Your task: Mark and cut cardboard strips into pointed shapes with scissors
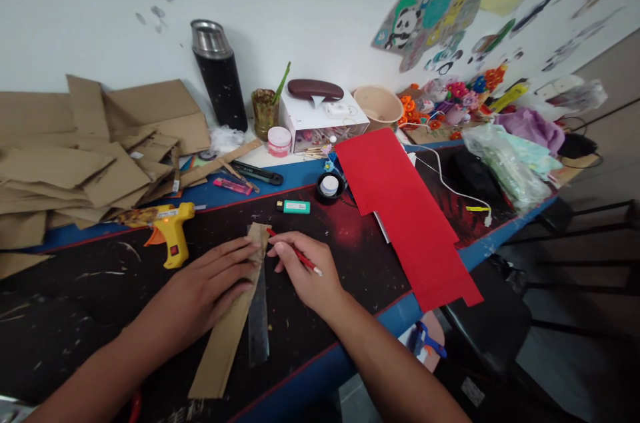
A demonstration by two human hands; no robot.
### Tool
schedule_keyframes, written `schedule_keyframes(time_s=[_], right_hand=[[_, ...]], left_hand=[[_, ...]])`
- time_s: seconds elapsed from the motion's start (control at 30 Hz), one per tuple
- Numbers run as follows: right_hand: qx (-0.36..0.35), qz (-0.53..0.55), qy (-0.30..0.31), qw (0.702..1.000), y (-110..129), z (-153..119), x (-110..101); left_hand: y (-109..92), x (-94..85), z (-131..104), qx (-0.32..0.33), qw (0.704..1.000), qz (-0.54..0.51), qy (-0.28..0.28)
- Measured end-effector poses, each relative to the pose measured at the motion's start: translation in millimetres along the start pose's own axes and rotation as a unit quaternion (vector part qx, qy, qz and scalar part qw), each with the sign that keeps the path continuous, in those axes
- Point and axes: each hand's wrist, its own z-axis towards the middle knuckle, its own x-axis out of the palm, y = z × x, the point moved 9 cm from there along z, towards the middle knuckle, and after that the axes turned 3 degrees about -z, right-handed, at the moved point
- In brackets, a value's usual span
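Observation:
A narrow cardboard strip [225, 350] lies slantwise on the dark mat, partly over a metal ruler [259, 323]. My left hand [213, 280] rests flat on the strip's upper part, fingers stretched across it. In my right hand [307, 270] is a red pencil [309, 262], pinched between thumb and fingers, its tip at the strip's top right end. A green USB stick [296, 207] lies just beyond my hands. To the left of them is a yellow glue gun [174, 236].
Cardboard pieces [65, 170] pile up at the left. A black flask [220, 76], white box [320, 116] and beige bowl [379, 106] stand along the wall. Red corrugated sheet [400, 210] lies at the right, overhanging the table edge. A cutter [257, 173] lies behind.

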Motion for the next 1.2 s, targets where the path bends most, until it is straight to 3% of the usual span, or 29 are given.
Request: schedule_keyframes(time_s=[0.73, 1.2], right_hand=[[-0.003, -0.042, 0.007, 0.999, -4.8, 1.1, 3.6], [0.007, 0.000, 0.005, 1.000, -5.7, -3.6, 1.8]], left_hand=[[1.5, 1.0, 0.8, 0.002, 1.000, 0.004, -0.001], [3.9, 2.4, -1.4, -0.018, 1.000, -0.012, 0.001]])
